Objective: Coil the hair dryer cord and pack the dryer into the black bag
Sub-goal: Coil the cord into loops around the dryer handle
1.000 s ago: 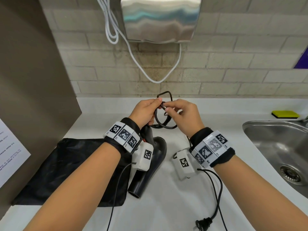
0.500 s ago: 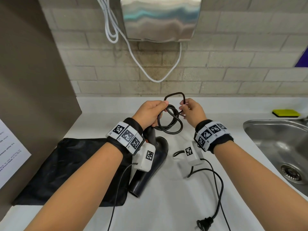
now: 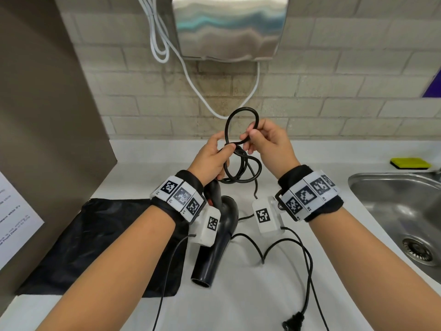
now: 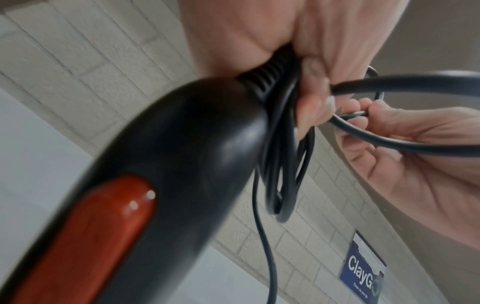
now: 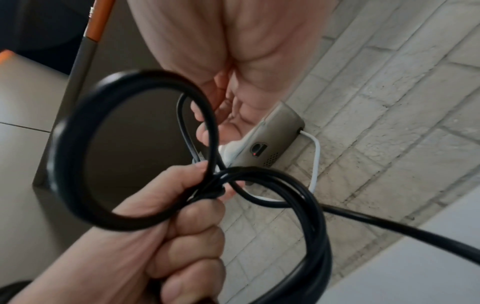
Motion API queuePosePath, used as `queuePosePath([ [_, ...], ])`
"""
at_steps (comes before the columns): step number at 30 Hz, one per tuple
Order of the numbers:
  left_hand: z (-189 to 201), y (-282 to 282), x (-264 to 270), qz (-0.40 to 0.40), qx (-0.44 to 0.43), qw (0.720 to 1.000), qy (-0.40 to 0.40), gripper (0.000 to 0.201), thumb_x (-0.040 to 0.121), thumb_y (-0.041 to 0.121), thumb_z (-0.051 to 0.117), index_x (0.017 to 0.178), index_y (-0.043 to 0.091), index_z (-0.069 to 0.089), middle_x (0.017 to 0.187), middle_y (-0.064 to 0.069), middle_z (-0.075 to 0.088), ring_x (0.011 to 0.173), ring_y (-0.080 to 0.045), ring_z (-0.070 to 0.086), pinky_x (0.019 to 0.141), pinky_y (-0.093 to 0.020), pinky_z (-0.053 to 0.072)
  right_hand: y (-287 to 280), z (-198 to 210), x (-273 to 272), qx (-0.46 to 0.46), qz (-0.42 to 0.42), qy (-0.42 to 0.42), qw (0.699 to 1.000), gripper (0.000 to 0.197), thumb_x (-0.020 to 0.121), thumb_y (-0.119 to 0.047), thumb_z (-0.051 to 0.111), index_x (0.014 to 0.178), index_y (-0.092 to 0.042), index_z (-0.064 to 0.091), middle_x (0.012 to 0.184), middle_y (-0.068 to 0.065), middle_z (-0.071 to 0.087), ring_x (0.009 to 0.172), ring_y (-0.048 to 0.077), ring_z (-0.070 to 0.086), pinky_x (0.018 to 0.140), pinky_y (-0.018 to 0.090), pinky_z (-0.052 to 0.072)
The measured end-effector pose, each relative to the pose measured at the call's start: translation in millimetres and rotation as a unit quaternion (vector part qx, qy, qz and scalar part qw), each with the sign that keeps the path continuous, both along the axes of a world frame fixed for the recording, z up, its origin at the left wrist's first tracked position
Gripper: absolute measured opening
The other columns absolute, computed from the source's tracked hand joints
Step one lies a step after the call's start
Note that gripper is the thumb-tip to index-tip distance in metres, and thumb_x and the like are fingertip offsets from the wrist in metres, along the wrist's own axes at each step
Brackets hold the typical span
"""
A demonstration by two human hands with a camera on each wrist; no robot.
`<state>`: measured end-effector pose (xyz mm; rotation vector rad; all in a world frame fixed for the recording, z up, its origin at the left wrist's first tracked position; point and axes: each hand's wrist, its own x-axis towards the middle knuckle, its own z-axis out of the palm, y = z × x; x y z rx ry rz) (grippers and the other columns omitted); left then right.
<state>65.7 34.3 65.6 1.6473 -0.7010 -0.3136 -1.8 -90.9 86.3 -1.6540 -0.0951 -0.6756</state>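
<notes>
1. The handle of the hair dryer (image 3: 220, 232) is largely hidden behind the left wrist band and camera block; only the body and the nozzle, pointing toward the viewer, show in the head view. The left wrist view is blurred, so the red switch (image 4: 85, 236) shows no detail.
2. The far edge of the black bag (image 3: 95, 244) is covered by the left forearm. It lies flat on the white counter (image 3: 238, 295), with the dryer just beside its right edge.
3. A steel sink (image 3: 401, 216) sits to the right, a yellow sponge (image 3: 410, 163) behind it, and a metal hand dryer (image 3: 230, 27) hangs on the brick wall with a white cable looping below.
4. The cord (image 3: 241, 161) trails over the counter to the plug (image 3: 294, 321) near the bottom edge.
5. The left hand (image 3: 211, 158) is closed around the gathered coils, held above the dryer's handle end.
6. The right hand (image 3: 267, 142) pinches a fresh loop of cord between thumb and fingers, raised just above the left hand's bundle.
</notes>
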Motion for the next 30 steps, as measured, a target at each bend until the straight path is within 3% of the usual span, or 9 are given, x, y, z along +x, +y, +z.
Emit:
queuePosePath([
  [4,1.5,0.2,-0.5,-0.025,0.020,1.000,-0.001,0.017,0.098,0.019,0.041,0.109,0.019,0.054,0.055,-0.001,0.040,0.032,-0.007,0.032,0.037,-0.019,0.030,0.3,-0.7,-4.7,0.018,0.012,-0.017,1.000,0.024,0.093,0.006,0.039,0.084,-0.013,0.053,0.075,0.005,0.059,0.054,0.003,0.055,0.055,0.016,0.047],
  [7,2.0,0.0,-2.2,-0.023,0.032,0.999,-0.007,0.013,0.098,0.021,0.041,0.097,0.018,0.054,0.053,0.000,0.039,0.032,-0.008,0.032,0.037,-0.020,0.030,-11.6,-17.3,-3.1,0.024,-0.086,0.013,0.996,0.022,0.096,-0.003,0.038,0.099,-0.017,0.055,0.083,0.000,0.060,0.059,0.006,0.051,0.052,0.015,0.041],
  [10,2.5,0.3,-3.4,-0.023,0.032,0.999,-0.009,0.016,0.098,0.021,0.041,0.088,0.024,0.052,0.055,-0.002,0.040,0.031,-0.008,0.033,0.038,-0.020,0.030,-27.1,-52.0,-4.6,-0.033,-0.134,0.227,0.964,0.035,0.095,-0.009,0.041,0.130,-0.010,0.044,0.104,0.005,0.056,0.061,0.010,0.048,0.043,0.011,0.037],
  [12,2.2,-0.2,-3.8,-0.025,0.030,0.999,-0.005,0.016,0.099,0.020,0.041,0.088,0.024,0.052,0.055,-0.002,0.041,0.031,-0.008,0.033,0.038,-0.020,0.030,-28.4,-73.9,-10.6,-0.124,-0.055,0.406,0.904,0.049,0.094,-0.012,0.046,0.140,-0.013,0.031,0.125,0.009,0.049,0.070,0.015,0.052,0.044,0.013,0.039],
  [14,2.5,-0.5,-4.5,-0.026,0.026,0.999,0.000,0.014,0.099,0.020,0.041,0.091,0.022,0.052,0.055,-0.002,0.040,0.031,-0.008,0.032,0.038,-0.020,0.030,-23.9,-89.4,-14.7,-0.183,0.008,0.492,0.851,0.050,0.094,-0.015,0.046,0.140,-0.018,0.029,0.130,0.009,0.046,0.082,0.020,0.052,0.052,0.019,0.042],
  [18,2.0,-0.7,-6.0,-0.027,0.024,0.999,0.006,0.015,0.098,0.020,0.041,0.090,0.023,0.053,0.055,-0.002,0.041,0.031,-0.008,0.032,0.037,-0.019,0.029,-29.2,-104.8,-8.1,-0.134,-0.055,0.440,0.886,0.011,0.093,-0.011,0.043,0.097,-0.016,0.052,0.082,0.007,0.055,0.061,0.015,0.052,0.053,0.021,0.044],
  [20,2.1,-0.1,-6.4,-0.028,0.021,0.999,0.009,0.016,0.098,0.019,0.041,0.088,0.023,0.053,0.055,-0.002,0.040,0.030,-0.008,0.032,0.036,-0.019,0.029,-36.5,-97.6,-1.9,-0.087,-0.124,0.389,0.909,0.014,0.093,-0.006,0.042,0.088,-0.012,0.053,0.068,0.003,0.053,0.047,0.008,0.053,0.045,0.015,0.044],
  [23,2.5,0.3,-5.7,-0.024,0.018,0.999,0.012,0.015,0.098,0.019,0.041,0.091,0.022,0.053,0.055,-0.002,0.041,0.030,-0.007,0.031,0.035,-0.018,0.029,-42.5,-66.0,4.4,-0.054,-0.192,0.255,0.946,0.018,0.093,-0.002,0.040,0.087,-0.009,0.055,0.065,0.003,0.053,0.034,-0.003,0.049,0.040,0.008,0.040],
  [30,2.5,-1.9,-6.7,-0.014,0.006,1.000,0.025,0.016,0.099,0.020,0.041,0.107,0.013,0.052,0.057,-0.003,0.042,0.029,-0.006,0.032,0.033,-0.017,0.028,-32.8,-6.0,9.4,-0.001,-0.143,0.018,0.990,0.029,0.091,0.002,0.042,0.080,-0.021,0.054,0.075,-0.001,0.057,0.055,-0.002,0.056,0.054,0.014,0.045],
])
